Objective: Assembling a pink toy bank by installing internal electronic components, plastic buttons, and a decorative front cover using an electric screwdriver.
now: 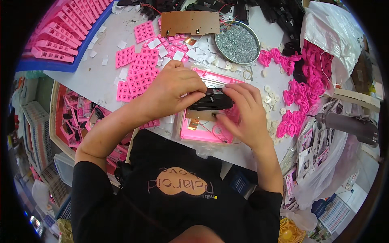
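A pink plastic casing (187,133) lies open on the table in front of me, with thin wires and a brown circuit board (194,116) inside it. Across its middle sits a black plastic part (204,105). My left hand (178,87) reaches over from the left, thumb and fingertips pinched at the black part's upper edge; any small piece between them is hidden. The fingers of my right hand (248,113) press on the black part's right end, while its thumb rests lower, by the board. A red wire loop (216,131) curls near the casing's lower right.
Pink keypad pieces (144,67) spread left of the casing. Beyond it stand a round tin of screws (237,42) and another brown board (190,23). White discs (267,97) and pink oval parts (300,95) lie right. An electric screwdriver (350,127) juts in at the right edge.
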The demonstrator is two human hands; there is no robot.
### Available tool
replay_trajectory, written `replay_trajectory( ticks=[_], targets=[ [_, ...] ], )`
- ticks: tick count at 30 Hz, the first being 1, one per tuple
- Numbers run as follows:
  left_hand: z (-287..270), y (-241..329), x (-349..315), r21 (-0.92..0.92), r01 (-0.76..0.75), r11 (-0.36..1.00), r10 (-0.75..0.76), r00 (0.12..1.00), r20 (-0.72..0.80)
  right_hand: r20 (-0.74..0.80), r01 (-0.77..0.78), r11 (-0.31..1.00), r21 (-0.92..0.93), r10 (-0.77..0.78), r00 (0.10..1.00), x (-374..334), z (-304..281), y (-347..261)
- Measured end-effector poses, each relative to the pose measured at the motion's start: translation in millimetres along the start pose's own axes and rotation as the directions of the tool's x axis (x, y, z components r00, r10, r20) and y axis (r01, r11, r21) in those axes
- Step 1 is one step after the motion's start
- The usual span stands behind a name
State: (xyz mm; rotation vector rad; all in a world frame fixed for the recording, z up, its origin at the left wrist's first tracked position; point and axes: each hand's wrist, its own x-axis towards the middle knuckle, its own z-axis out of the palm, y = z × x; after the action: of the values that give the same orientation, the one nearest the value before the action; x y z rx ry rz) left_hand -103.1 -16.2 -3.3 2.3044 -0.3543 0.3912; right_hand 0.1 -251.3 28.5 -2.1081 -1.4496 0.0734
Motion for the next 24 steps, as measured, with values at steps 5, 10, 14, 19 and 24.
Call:
replay_trajectory(
  ticks=[5,10,14,19,24],
  targets=[
    [-11.4,0.8,15.8,0.166,-0.181,0.969,0.148,0.97,0.194,0.067,0.027,1.0,-0.012,-0.027,0.997,4.7,4.2,7.8],
    [-17.3,7.9,28.7,0.303,-0.347,0.888,0.247,0.914,0.323,0.084,0.019,0.995,0.099,-0.027,0.996,6.5,4.4,10.0],
    [-17.3,15.4,33.7,0.371,-0.394,0.841,0.24,0.886,0.396,0.09,0.058,0.996,0.072,-0.064,0.994,5.0,7.1,11.7],
    [-17.5,21.4,30.2,0.326,-0.309,0.894,0.165,0.901,0.401,0.156,0.066,0.998,0.003,-0.066,0.986,9.8,2.1,2.5],
    [-10.2,20.6,9.8,0.182,-0.045,0.982,0.002,0.973,0.23,0.229,0.071,0.994,-0.082,-0.051,0.972,14.7,-3.5,-8.5]
  ],
)
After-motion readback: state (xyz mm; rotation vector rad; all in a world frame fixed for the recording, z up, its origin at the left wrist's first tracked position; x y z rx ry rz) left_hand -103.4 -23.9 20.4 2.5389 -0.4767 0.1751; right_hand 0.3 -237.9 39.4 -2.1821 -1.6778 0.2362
